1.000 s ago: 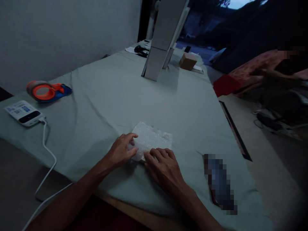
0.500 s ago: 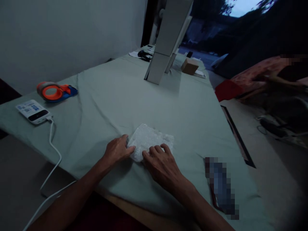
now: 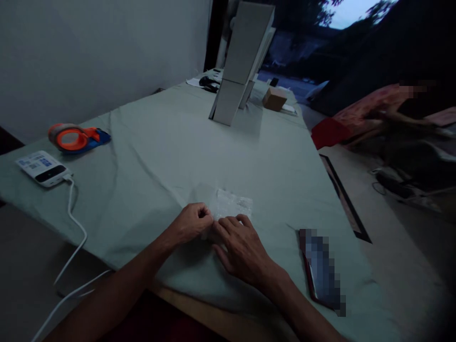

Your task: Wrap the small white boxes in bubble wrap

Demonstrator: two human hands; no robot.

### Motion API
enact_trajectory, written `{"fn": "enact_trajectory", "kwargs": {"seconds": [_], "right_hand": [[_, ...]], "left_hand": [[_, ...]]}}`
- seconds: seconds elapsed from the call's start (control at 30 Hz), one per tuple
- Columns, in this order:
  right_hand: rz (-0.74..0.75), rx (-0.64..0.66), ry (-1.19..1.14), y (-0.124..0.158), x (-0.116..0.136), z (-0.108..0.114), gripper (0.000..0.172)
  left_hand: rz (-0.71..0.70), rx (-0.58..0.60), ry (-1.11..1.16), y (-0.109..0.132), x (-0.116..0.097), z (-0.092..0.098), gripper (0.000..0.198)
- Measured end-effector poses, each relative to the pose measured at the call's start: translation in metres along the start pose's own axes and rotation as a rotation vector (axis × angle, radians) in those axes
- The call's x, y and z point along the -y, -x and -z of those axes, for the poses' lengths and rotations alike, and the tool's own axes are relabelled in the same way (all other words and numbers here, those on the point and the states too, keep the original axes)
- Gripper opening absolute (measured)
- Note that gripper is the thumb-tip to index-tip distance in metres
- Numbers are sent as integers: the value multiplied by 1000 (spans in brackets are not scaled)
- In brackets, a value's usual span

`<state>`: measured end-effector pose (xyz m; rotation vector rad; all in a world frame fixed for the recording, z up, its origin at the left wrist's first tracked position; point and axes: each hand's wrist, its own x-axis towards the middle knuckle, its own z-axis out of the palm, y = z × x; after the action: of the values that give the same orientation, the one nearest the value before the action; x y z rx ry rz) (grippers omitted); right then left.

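A small piece of clear bubble wrap (image 3: 235,203) lies on the table near its front edge. My left hand (image 3: 190,222) is closed in a pinch at the wrap's near left edge, its thumb and curled fingers meeting there. My right hand (image 3: 242,244) rests palm down over the wrap's near part, fingers stretched forward and the thumb apart. The fingertips of both hands almost touch. Anything under the wrap or beneath my right hand is hidden.
On the left are an orange and blue tape dispenser (image 3: 80,137) and a white device (image 3: 44,168) with a cable (image 3: 76,218). A phone (image 3: 322,273) lies right. Tall white boxes (image 3: 233,61) and a brown box (image 3: 274,99) stand farther back. A person (image 3: 377,111) is at right.
My left hand has gone from spread fingers beside the wrap to a closed pinch, moving slightly right. Less of the wrap's left part shows. My right hand stays over it.
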<state>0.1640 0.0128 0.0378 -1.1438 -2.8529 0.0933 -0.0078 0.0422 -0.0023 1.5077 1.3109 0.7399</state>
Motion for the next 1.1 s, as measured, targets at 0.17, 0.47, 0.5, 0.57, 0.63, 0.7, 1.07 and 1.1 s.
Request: {"fn": "enact_trajectory", "kwargs": {"seconds": [0.17,0.47,0.5,0.57,0.63,0.7,1.07,1.1], "right_hand": [[-42,-165,-194,22,-7,-6,31],[-809,-262,-600,83,-32,-34,52],[-849,-228,-646,84,-32,-37,58],[-892,-197,-705,81,-31,-41,66],[-917,-192,-717,72,-30,-45,74],[-921,-201,-699,62,-27,-48,79],[-855,-396,-910,41,-16,-56,72],[-847,-409,-944,39,-15,-54,70]], "left_hand": [[-103,169,-61,10,-11,7,23],[-374,258,-434,25,-19,10,23],[-385,233,-462,24,-17,6,20],[-415,177,-518,21,-13,-2,15],[-449,123,-561,19,-11,-7,13],[-484,90,-571,17,-10,-9,13],[-506,127,-745,23,-17,-14,19],[-505,133,-763,23,-19,-14,19]]}}
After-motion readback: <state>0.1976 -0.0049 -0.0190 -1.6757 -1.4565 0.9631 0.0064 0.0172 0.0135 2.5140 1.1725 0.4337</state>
